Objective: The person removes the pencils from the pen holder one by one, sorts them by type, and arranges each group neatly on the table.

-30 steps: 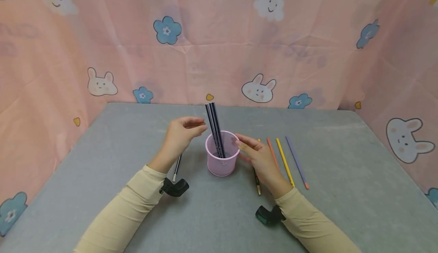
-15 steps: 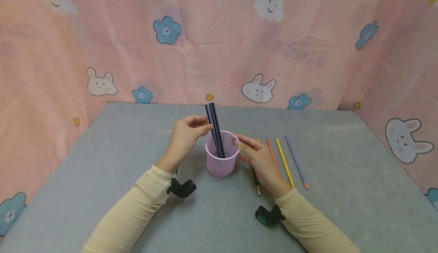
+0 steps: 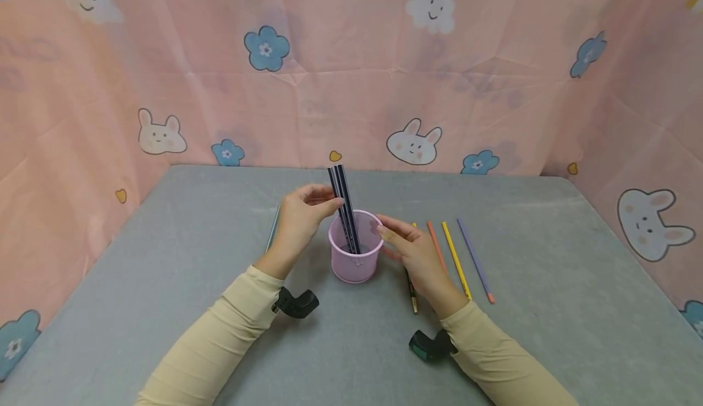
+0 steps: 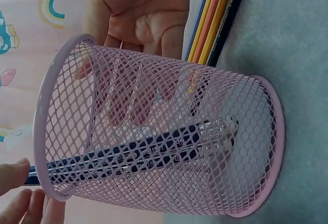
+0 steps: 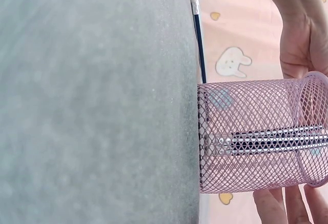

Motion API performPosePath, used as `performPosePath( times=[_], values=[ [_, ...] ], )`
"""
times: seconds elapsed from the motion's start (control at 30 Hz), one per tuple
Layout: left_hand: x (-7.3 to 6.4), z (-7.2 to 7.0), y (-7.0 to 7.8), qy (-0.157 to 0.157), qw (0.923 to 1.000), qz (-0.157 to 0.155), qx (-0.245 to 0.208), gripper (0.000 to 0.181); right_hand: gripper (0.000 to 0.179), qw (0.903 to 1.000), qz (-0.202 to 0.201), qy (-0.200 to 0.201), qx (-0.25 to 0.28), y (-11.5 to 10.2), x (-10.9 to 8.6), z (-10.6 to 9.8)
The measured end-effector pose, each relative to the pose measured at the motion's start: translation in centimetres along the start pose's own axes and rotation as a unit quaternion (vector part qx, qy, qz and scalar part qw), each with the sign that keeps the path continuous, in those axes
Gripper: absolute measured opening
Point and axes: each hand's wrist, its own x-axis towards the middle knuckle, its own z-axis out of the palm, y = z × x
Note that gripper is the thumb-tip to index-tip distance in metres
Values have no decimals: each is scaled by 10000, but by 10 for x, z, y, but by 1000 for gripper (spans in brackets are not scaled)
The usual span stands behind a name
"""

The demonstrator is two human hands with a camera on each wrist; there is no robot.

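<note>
A pink mesh pencil cup (image 3: 354, 267) stands upright on the grey table. Dark blue pencils (image 3: 347, 217) lean inside it, their clear-looking lower ends near its bottom in the left wrist view. My left hand (image 3: 299, 217) pinches these pencils above the rim between thumb and fingers. On the other side, my right hand (image 3: 420, 262) holds the cup, thumb at the rim and fingers along the outer wall. Through the mesh in the left wrist view, those fingers (image 4: 141, 101) show behind the cup.
Right of the cup lie a purple pencil (image 3: 476, 261), a yellow pencil (image 3: 457, 261), an orange pencil (image 3: 437, 244) and a black pencil (image 3: 412, 293), partly under my right hand. Another pencil (image 3: 271, 230) lies beyond my left wrist. A pink printed curtain (image 3: 329, 88) hangs behind the table.
My left hand has moved right to the dark pencils and its thumb now lies against them. The right hand and the cup have stayed in place.
</note>
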Motion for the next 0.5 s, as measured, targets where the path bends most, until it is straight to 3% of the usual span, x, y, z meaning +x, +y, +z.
performPosePath(
  times=[0.5],
  values=[
    [-3, 6, 1, 117, 9990, -67, -431, 24, 40, 10000, -30, -13, 37, 1, -1, -2]
  ],
)
